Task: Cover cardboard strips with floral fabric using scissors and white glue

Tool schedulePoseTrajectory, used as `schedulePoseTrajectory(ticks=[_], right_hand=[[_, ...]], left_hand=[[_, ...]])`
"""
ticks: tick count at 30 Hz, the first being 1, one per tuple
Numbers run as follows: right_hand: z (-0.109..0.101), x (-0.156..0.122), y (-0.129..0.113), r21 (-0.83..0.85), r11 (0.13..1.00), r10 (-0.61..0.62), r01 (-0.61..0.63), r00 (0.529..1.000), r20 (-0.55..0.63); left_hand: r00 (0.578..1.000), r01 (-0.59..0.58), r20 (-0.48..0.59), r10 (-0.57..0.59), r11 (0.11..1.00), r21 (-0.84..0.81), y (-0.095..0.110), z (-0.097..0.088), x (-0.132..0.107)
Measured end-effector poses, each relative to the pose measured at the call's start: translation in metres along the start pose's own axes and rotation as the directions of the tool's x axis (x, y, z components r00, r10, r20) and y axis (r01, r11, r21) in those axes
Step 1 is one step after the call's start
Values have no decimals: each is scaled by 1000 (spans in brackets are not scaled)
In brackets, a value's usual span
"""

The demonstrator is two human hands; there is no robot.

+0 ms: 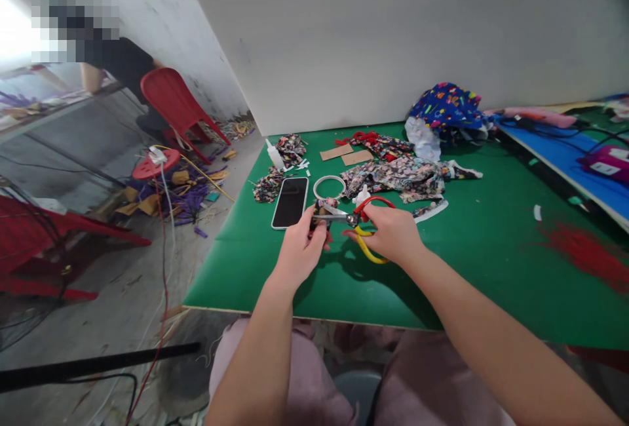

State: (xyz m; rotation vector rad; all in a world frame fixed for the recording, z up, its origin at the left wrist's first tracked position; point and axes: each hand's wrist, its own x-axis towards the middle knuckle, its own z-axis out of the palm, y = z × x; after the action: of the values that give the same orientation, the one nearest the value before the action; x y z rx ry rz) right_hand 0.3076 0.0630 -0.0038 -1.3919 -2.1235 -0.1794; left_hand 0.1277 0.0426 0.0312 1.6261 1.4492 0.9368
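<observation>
My right hand (393, 232) grips a pair of scissors (364, 229) with one red and one yellow handle loop. The blades are spread and point left, at a small piece of dark floral fabric (322, 208). My left hand (302, 242) is closed on that fabric, pinching it between thumb and fingers. Just beyond the hands lies a white ring (329, 187). A phone (290, 202) with a dark screen rests left of it. Crumpled floral fabric (398, 177) spreads behind the scissors, with a curved white-edged strip (431, 211) near my right hand.
On the green table (481, 282) are a white squeeze bottle (274, 154), brown cardboard pieces (356, 156), a blue patterned cloth (447, 108) and red fibres (587, 249). A blue board (555, 151) carries cables at right. At left, a person (130, 69) sits on a red chair (177, 101).
</observation>
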Motion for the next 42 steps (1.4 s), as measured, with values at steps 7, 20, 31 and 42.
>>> schedulePoseTrajectory(ticks=[7, 20, 31, 42], right_hand=[[1, 0, 0, -18, 1000, 1, -2, 1000, -29], [2, -1, 2, -22, 999, 23, -24, 999, -50], [3, 0, 2, -45, 999, 18, -19, 1000, -24], [4, 0, 1, -54, 998, 21, -20, 1000, 17]], left_hand=[[1000, -13, 17, 13, 1000, -2, -2, 1, 0], [999, -2, 33, 1, 1000, 14, -3, 1, 0], [999, 0, 47, 0, 1000, 4, -2, 2, 0], [997, 42, 60, -40, 998, -39, -4, 3, 0]])
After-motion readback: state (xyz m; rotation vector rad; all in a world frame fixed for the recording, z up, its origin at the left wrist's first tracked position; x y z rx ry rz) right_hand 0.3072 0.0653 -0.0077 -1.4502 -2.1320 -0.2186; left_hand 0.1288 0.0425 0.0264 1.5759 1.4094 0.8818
